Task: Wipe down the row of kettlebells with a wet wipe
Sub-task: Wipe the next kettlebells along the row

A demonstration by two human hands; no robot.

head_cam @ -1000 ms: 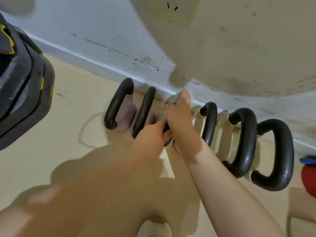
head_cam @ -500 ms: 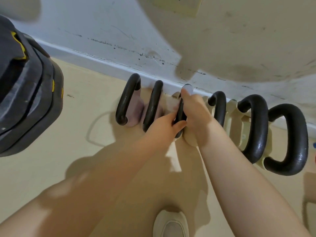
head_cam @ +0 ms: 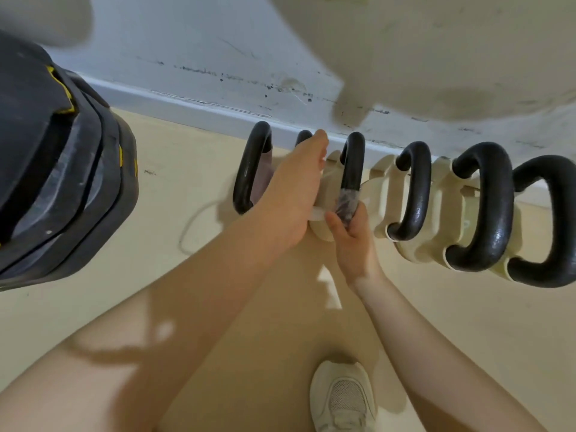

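Several kettlebells with black handles and cream bodies stand in a row along the wall. My right hand [head_cam: 353, 241] is closed around a thin wet wipe [head_cam: 345, 203], which is wrapped over the near end of the third kettlebell's handle [head_cam: 353, 163]. My left hand [head_cam: 293, 194] lies over the second kettlebell's handle [head_cam: 304, 137] and grips it, hiding most of it. The first handle [head_cam: 249, 169] is at the left. The fourth handle [head_cam: 411, 191], the fifth handle [head_cam: 486, 207] and the last handle [head_cam: 558, 222] stand untouched to the right.
A stack of black weight plates [head_cam: 62, 169] with yellow marks fills the left side. A large beige rounded object [head_cam: 436, 42] hangs over the wall at the top. My pale shoe [head_cam: 343, 397] is on the tan floor [head_cam: 467, 322]. A thin cord [head_cam: 193, 219] loops beside the first kettlebell.
My right hand slid with the wipe from the far end of the third handle down to its near end. My left hand left that handle's near end and moved onto the second handle.
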